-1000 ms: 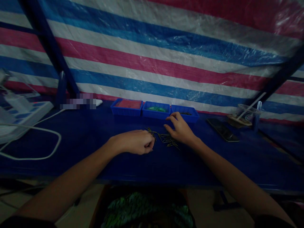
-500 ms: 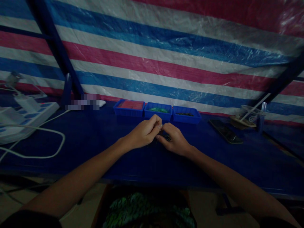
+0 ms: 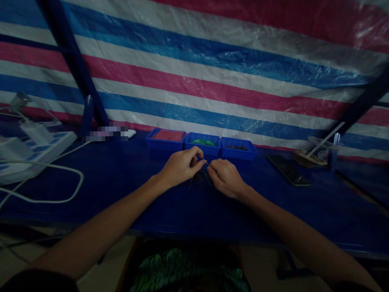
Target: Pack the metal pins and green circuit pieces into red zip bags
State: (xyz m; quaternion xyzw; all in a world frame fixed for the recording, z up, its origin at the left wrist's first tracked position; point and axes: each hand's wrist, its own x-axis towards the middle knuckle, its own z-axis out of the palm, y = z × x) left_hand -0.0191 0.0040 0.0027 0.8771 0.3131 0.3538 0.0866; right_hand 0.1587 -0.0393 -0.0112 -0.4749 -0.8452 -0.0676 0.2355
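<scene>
A slender piece [image 3: 206, 162] is held above the blue surface [image 3: 182, 215]: the left hand [image 3: 180, 167] pinches one end between thumb and forefinger, dark thin pieces [image 3: 199, 179] lie beneath, and the right hand [image 3: 227, 177], fingers curled, grips the other end.
</scene>
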